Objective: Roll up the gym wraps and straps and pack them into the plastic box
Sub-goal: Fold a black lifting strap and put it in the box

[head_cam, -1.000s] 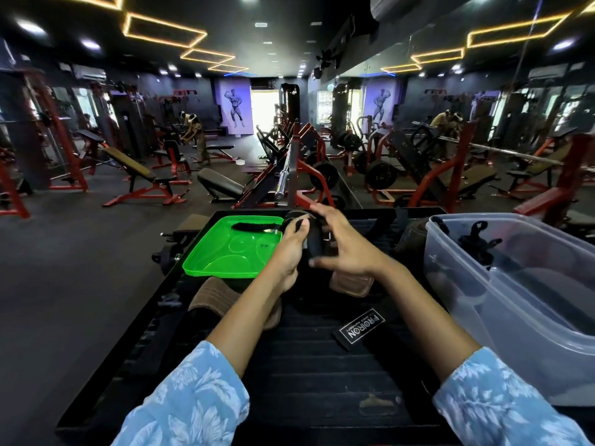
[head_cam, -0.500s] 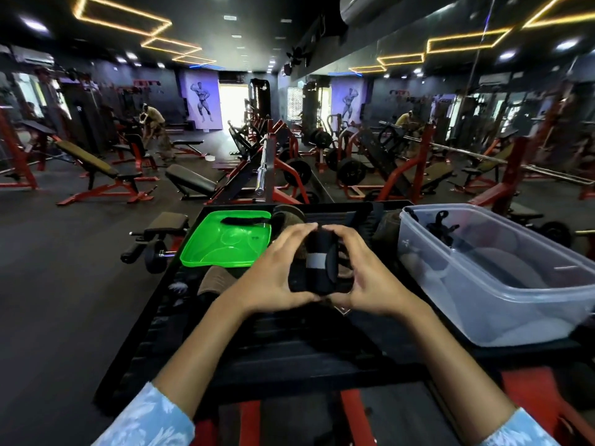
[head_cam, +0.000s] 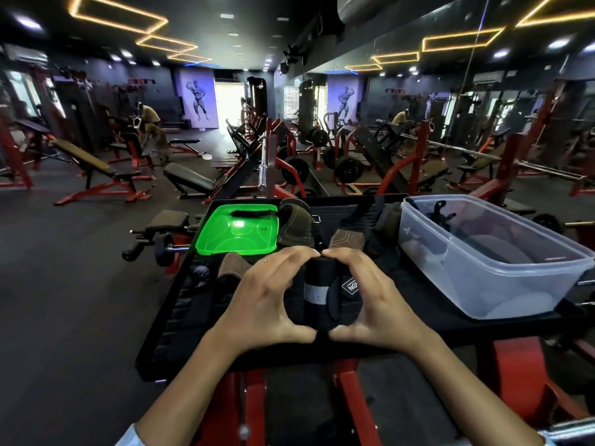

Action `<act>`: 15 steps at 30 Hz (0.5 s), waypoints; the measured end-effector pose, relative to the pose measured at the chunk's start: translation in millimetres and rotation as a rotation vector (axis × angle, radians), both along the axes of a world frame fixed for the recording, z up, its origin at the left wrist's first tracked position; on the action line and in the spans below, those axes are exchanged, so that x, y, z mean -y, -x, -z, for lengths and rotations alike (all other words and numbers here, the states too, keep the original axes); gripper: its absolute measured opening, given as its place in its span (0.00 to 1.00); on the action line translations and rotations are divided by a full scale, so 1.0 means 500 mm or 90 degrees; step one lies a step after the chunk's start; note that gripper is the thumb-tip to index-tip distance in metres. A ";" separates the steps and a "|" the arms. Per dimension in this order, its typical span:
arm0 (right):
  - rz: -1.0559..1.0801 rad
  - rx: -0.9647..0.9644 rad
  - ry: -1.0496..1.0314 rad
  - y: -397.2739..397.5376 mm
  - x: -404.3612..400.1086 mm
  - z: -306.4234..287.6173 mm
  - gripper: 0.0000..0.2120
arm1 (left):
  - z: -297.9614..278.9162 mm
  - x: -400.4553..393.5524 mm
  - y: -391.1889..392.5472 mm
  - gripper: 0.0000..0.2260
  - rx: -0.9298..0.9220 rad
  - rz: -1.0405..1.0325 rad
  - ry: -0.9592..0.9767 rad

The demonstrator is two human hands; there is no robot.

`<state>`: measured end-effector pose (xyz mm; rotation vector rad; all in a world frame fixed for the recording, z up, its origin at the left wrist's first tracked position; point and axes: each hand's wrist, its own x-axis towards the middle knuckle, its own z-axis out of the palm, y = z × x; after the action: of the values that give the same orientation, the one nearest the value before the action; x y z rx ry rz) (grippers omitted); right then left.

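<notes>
Above the black desk (head_cam: 418, 320), our left hand (head_cam: 267, 300) and right hand (head_cam: 380, 304) curled around a rolled black wrap (head_cam: 318, 294), fingertips meeting over it. Soft and light, it looked likely to unroll unless gripped around its middle; the plastic box (head_cam: 502, 284) stood just right.

Single head-worn wide-angle view, facing forward and down, close over the black platform (head_cam: 402, 304); its near edge crosses mid-frame, gym floor beyond

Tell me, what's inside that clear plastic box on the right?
Inside the clear plastic box a black strap with clips lies near the far end, and a dark band runs along the floor. The frosted walls blur anything else.
</notes>
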<state>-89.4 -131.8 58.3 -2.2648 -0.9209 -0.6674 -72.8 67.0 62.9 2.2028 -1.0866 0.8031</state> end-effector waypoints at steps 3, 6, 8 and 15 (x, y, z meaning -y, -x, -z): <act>-0.003 -0.007 -0.006 0.015 -0.002 0.003 0.41 | 0.000 -0.002 0.008 0.37 0.013 0.013 0.008; -0.011 -0.043 -0.009 0.020 -0.001 -0.003 0.41 | 0.005 0.004 0.007 0.36 -0.017 0.026 0.025; -0.006 -0.094 -0.016 0.019 0.002 -0.003 0.45 | 0.011 0.015 0.000 0.36 -0.070 0.023 0.060; -0.010 -0.364 -0.299 0.006 0.046 -0.007 0.37 | 0.037 0.080 -0.026 0.40 -0.246 -0.040 0.309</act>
<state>-92.2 -154.7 61.9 -1.8618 -0.4425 -0.1722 -59.7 27.0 44.1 1.8749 -0.5653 0.5590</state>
